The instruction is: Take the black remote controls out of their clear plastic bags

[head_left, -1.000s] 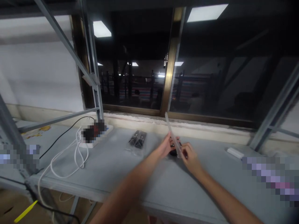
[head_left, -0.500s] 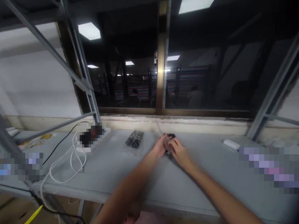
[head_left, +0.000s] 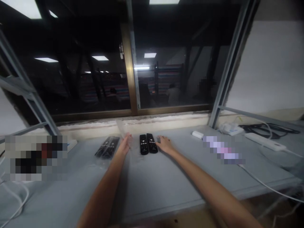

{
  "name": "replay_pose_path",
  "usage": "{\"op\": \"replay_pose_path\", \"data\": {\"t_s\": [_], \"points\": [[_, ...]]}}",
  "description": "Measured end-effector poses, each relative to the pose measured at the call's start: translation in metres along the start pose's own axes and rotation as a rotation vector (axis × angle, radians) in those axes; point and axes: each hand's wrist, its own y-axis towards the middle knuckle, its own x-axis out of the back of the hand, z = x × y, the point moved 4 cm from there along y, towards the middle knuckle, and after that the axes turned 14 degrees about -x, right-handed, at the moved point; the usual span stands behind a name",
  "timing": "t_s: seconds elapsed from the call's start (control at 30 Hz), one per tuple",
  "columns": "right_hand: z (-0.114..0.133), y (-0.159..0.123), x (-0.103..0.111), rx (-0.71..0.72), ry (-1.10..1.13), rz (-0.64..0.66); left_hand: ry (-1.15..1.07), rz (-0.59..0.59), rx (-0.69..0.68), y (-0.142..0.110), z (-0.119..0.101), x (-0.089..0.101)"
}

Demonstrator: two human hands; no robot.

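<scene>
Two black remote controls, a left one (head_left: 143, 144) and a right one (head_left: 152, 143), lie side by side on the grey tabletop (head_left: 152, 180). My right hand (head_left: 165, 144) is beside the right remote, fingers apart, the fingertips at its edge; I cannot tell whether they touch it. To the left of the remotes, my left hand (head_left: 125, 143) is closed on a clear plastic bag (head_left: 120, 125), which is thin and hard to make out against the table. More black remotes in a clear bag (head_left: 108, 147) lie left of that hand, partly behind my forearm.
A white block (head_left: 197, 135) and a blurred-out object (head_left: 223, 148) with a white cable sit to the right. Further right are a white power strip (head_left: 264, 141) and black cables (head_left: 273, 129). Metal posts stand at both sides; a window (head_left: 175, 79) rises behind.
My hands, which were together over a dark item and clear plastic, have parted. Two remotes now lie uncovered between them. The view has turned to the right.
</scene>
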Motion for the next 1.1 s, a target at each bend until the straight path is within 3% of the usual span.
{"op": "replay_pose_path", "data": {"t_s": [0.1,0.2,0.4,0.6,0.67,0.77,0.83,0.9,1.03,1.1], "points": [[-0.002,0.003,0.001,-0.039,0.003,0.046,0.030,-0.024,-0.023,0.003,0.005,0.011],[0.008,-0.006,0.006,-0.057,0.041,0.027,0.016,-0.015,-0.027,0.001,0.005,0.007],[0.027,-0.032,0.005,0.075,-0.088,0.141,-0.050,-0.029,0.052,-0.006,-0.005,0.000],[0.007,-0.024,0.007,0.023,-0.128,-0.017,-0.104,-0.076,0.044,-0.004,-0.012,0.005],[-0.002,-0.014,0.007,-0.018,0.028,0.044,-0.107,-0.100,0.033,-0.004,-0.012,0.005],[-0.008,-0.004,0.008,-0.046,0.550,0.328,-0.124,-0.113,0.012,-0.005,-0.015,0.004],[-0.004,-0.005,0.015,0.027,0.845,0.463,-0.134,-0.120,0.017,-0.008,-0.017,0.003],[0.005,-0.014,0.026,0.176,0.810,0.408,-0.142,-0.128,0.032,-0.010,-0.019,0.002],[0.025,-0.044,0.044,0.368,0.360,0.055,-0.174,-0.136,0.033,-0.016,-0.022,-0.004],[0.032,-0.056,0.048,0.414,0.178,-0.054,-0.174,-0.113,0.044,-0.018,-0.023,-0.007]]}}
